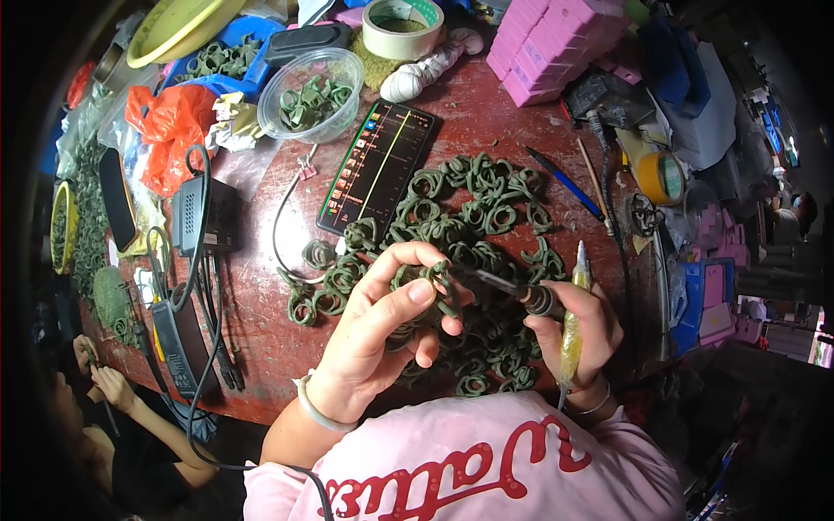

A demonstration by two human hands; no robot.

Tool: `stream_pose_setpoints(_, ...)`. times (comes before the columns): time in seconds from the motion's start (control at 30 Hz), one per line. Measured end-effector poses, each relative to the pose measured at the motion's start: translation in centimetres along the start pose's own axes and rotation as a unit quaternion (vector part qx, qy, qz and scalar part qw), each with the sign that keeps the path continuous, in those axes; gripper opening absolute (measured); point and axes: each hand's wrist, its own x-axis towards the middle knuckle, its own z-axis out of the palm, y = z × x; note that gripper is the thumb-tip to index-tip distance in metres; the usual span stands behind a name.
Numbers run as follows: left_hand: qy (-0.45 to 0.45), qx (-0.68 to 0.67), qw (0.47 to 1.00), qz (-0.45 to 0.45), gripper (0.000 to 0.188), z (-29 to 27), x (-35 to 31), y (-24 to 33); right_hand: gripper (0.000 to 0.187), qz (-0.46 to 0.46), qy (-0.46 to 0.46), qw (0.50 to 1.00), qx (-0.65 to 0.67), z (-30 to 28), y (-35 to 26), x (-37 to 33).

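My left hand [369, 326] is closed, pinching a dark green ring [446, 291] between thumb and fingertips. More green rings show behind the thumb, partly hidden by the hand. In my right hand [586, 326] is what looks like a soldering iron [540, 301], dark-handled, its thin metal tip pointing left close to the pinched ring. Whether the tip touches the ring I cannot tell. A yellow see-through pen-shaped tool [571, 343] also sits in the right hand, upright by the forefinger. Beneath and beyond both hands spreads a heap of green rings [473, 195] on the red table.
A phone [378, 169] lies beyond the heap, near a clear tub [310, 95] of green pieces. Pink blocks [556, 48] are stacked at the back right. A blue pen [565, 182] lies to the right. Cables and a black power box [204, 217] stand left; another person's hands [113, 386] are at lower left.
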Motion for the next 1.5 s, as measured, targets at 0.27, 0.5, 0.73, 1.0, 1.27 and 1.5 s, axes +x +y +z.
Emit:
stream_pose_setpoints(0.27, 0.019, 0.059, 0.997, 0.054, 0.036, 0.7, -0.1, 0.0, 0.038, -0.013, 0.045, 0.997, -0.061, 0.0, 0.1, 0.0)
stream_pose_setpoints(0.5, 0.057, 0.237, 0.956, 0.161, 0.047, 0.9, 0.2, -0.3, 0.038, 0.001, 0.035, 0.998, -0.044, 0.1, 0.2, -0.1)
stream_pose_setpoints(0.73, 0.022, 0.139, 0.987, 0.076, 0.026, 0.4, -0.3, -0.1, 0.037, 0.062, 0.021, 0.998, -0.013, -0.1, -0.5, 0.0)
stream_pose_setpoints(1.0, -0.009, 0.112, 0.993, 0.03, 0.015, 0.5, -0.3, -0.1, 0.036, 0.194, -0.022, 0.949, 0.248, 0.1, -2.3, 0.8)
stream_pose_setpoints(1.27, -0.001, 0.248, 0.968, 0.036, 0.019, 1.1, -0.5, -1.0, 0.031, 0.156, -0.067, 0.95, 0.261, 0.7, -3.2, 2.4)
stream_pose_setpoints(1.5, -0.04, 0.24, 0.97, -0.004, 0.024, 1.0, -0.5, -0.3, 0.027, 0.161, -0.073, 0.941, 0.288, -0.2, -3.6, 3.6)
